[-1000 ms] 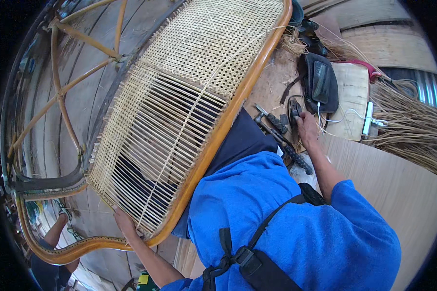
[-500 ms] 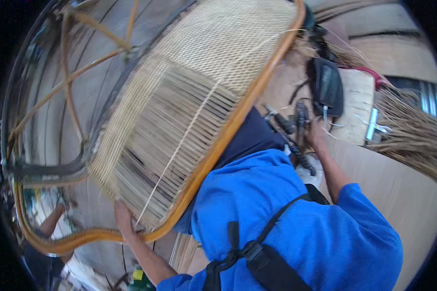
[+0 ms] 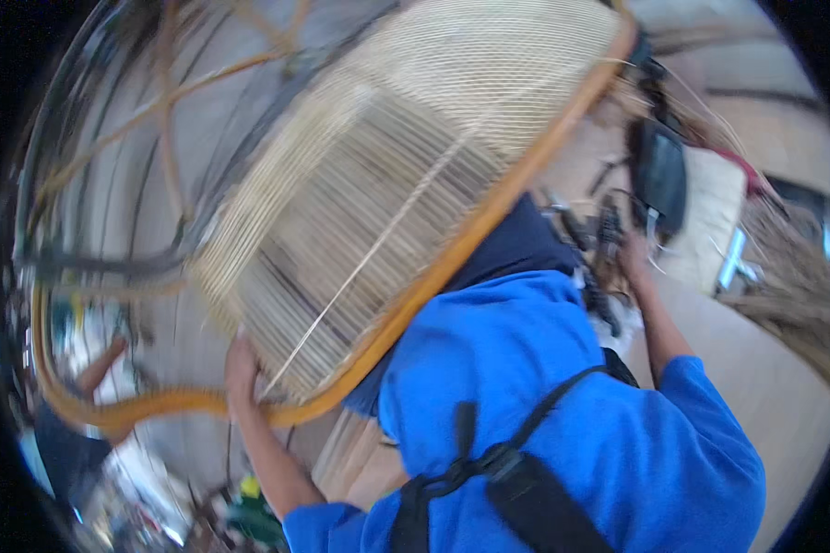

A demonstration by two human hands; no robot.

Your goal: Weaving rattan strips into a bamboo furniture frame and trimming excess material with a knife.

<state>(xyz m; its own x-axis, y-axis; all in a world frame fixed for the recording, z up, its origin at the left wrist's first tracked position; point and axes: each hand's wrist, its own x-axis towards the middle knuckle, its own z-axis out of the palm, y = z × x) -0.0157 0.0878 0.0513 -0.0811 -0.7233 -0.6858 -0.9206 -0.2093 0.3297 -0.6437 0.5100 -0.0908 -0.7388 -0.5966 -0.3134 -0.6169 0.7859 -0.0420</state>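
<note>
A large rattan chair frame (image 3: 489, 230) with a woven cane panel (image 3: 406, 184) leans across my lap, its orange rim running diagonally. My left hand (image 3: 243, 369) grips the lower edge of that rim, fingers wrapped round it by the loose cane strands. My right hand (image 3: 632, 253) is stretched out to the right among dark hand tools (image 3: 599, 235) lying on the wooden floor. Motion blur hides whether it holds one. My blue shirt and a black chest strap fill the lower middle.
A black pouch (image 3: 659, 170) lies on a pale board (image 3: 715, 212) beyond the tools. A bundle of dry cane strands (image 3: 793, 286) lies at the right. Another person's arm (image 3: 101, 359) shows at the lower left beside the curved chair leg (image 3: 129, 410).
The chair panel has swung up and to the right in view, and the picture has gone blurry. My left hand stays on the rim and my right hand stays at the tools.
</note>
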